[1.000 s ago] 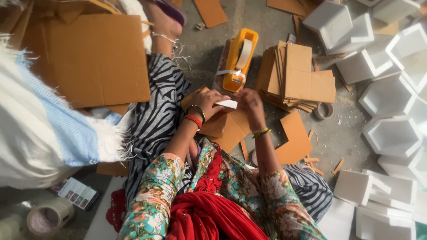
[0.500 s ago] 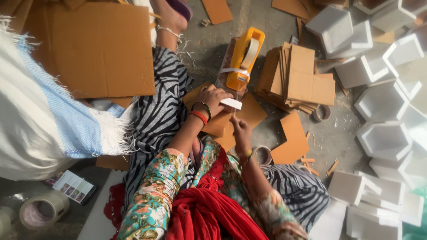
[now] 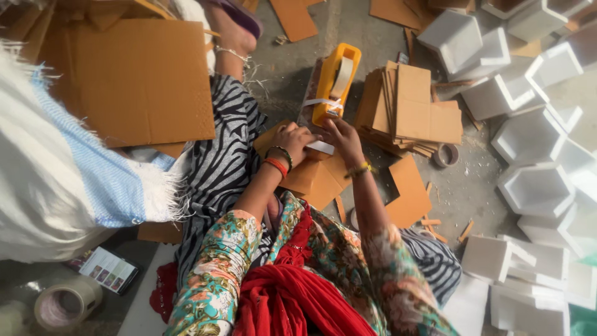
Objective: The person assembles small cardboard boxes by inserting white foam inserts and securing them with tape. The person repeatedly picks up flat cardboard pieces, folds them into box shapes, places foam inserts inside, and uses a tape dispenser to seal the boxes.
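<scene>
Both hands meeting at a white strip [image 3: 321,147], left hand [image 3: 293,138] gripping it, right hand [image 3: 341,134] pinching it, yellow tape dispenser [image 3: 334,87] just beyond, cardboard stack [image 3: 413,109] sitting beside.

A small white box [image 3: 320,147] sits low over brown cardboard pieces [image 3: 314,177] on the floor, pinched between both hands. Just beyond it, touching, stands a yellow tape dispenser [image 3: 336,84], upright, white tape strip hanging across its front.

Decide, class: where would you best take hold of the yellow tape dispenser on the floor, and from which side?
Probably the yellow tape dispenser is best gripped across its narrow yellow frame, coming from above at the far end. It stands on edge, and both the left hand and right hand crowd the near end.
</scene>
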